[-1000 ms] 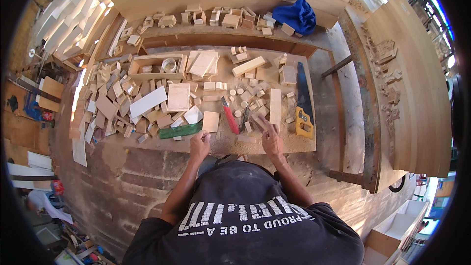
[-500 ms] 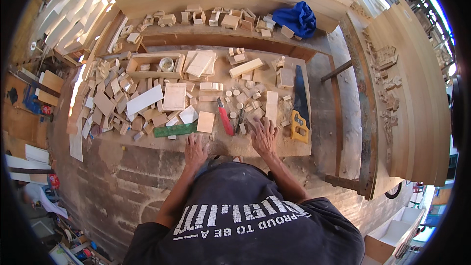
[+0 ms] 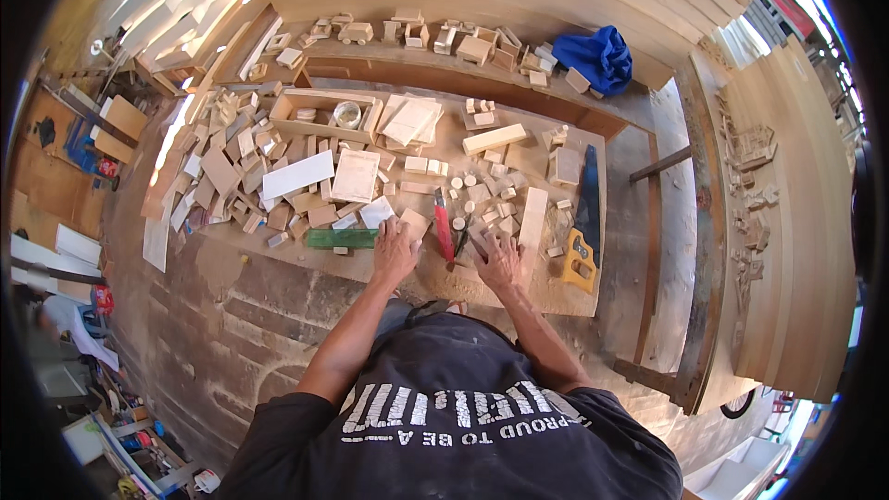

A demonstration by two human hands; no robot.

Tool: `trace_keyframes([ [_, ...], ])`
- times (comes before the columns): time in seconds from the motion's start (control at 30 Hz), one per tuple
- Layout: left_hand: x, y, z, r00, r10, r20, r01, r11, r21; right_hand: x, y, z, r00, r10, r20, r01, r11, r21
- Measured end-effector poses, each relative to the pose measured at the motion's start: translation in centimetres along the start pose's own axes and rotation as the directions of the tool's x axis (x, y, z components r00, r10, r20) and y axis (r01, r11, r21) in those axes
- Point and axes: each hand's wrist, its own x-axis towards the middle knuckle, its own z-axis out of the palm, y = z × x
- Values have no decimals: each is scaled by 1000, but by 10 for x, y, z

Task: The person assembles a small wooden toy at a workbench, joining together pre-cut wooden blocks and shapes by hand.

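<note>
Wooden block [image 3: 415, 222], pale, flat and squarish, lies aslant on the sawdust-dusted table [image 3: 468, 283] against the left hand's [image 3: 396, 248] fingertips; whether they grip it, the view cannot tell. Fingers bent, the right hand [image 3: 501, 262] rests beside a long smooth timber bar [image 3: 532, 216], its hold unclear. Between the hands lies a slim red tool [image 3: 444, 229]; rightward, a yellow-handled saw [image 3: 586, 208].

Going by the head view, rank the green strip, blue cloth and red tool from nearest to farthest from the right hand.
1. Red tool: just left of the right hand.
2. Green strip: farther left, beyond the left hand.
3. Blue cloth: far back, toward the right.
</note>
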Motion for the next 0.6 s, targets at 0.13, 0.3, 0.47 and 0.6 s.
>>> trace_keyframes([
  [0.13, 1, -1, -10, 999, -52, -16, 52, 999, -16, 34, -3, 5, 999, -5, -48, 9, 998, 66],
  [0.3, -24, -8, -19, 999, -7, -43, 3, 994, -106, 98, -16, 15, 976, -174, -130, 200, 954, 223],
  [0.47, -75, -30, -33, 971, -226, -78, 210, 962, -173, 160, -58, 49, 929, -369, -38, 370, 916, 158],
  [0.6, -131, -63, -54, 919, -387, -75, 365, 908, -207, 165, -79, 80, 873, -484, 55, 485, 875, -4],
])
